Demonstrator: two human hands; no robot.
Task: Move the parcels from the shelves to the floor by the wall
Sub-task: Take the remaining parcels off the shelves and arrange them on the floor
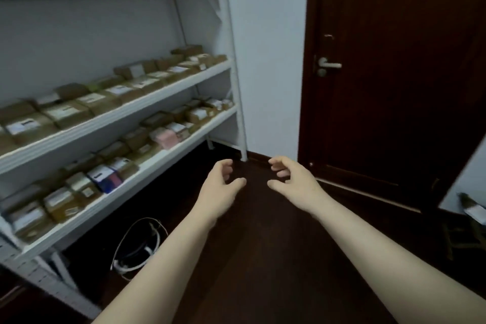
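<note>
— Both hands are empty, fwiw. Left hand (223, 183) and right hand (293, 179) are held out front at about the same height, palms facing each other. Fingers are loosely curled and thumbs are underneath, with a gap between the two hands and nothing in it. They're not touching each other or anything else.

— ok so where are the parcels?

— All off to the left of the left hand, sitting on the white shelves (131, 109). The upper row of parcels (89, 101) is up and to the left of it, brown boxes with white labels. The lower row of parcels (131, 139) is on the shelf nearest that hand, with a pink parcel (167, 138) and a blue-and-white parcel (105, 179) mixed in. Higher up there are more boxes, too blurry to say much.

— and the floor by the wall?

— Dark wood floor (263, 258) runs right under both hands and forearms, and the white wall (265, 60) is just past the fingertips. The dark door (394, 100) is beyond and to the right of the right hand, with a silver handle (330, 64) on it. A white cable (136, 247) lies looped on the floor, down left of the left forearm.
</note>
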